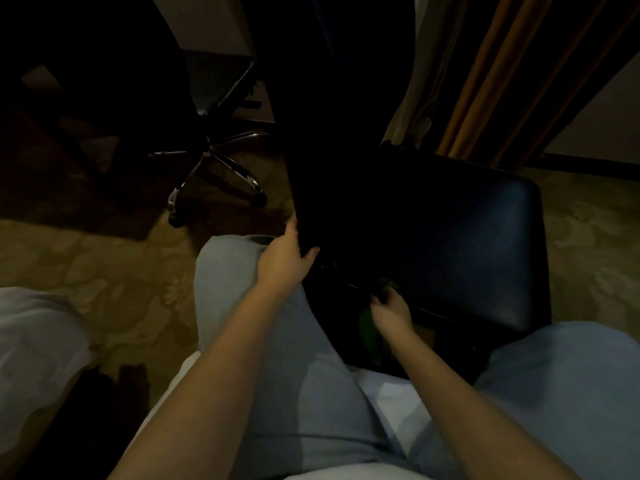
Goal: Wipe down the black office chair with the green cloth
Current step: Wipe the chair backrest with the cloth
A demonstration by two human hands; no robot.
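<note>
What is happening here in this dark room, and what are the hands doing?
A person is cleaning a black office chair at close range. The left hand grips the edge of the chair's dark back panel. The right hand holds the green cloth low down, just below the seat cushion. The light is too dim to tell which parts are already wiped. A second chair with a chrome base stands behind on the carpet.

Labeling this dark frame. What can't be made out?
Head view:
- green cloth: mostly hidden by the right hand and shadow.
- black chair: base hidden under its seat.
- left hand: fingers mostly hidden behind the chair's edge.
- second chair: only chrome legs show, rest lost in darkness.
</note>
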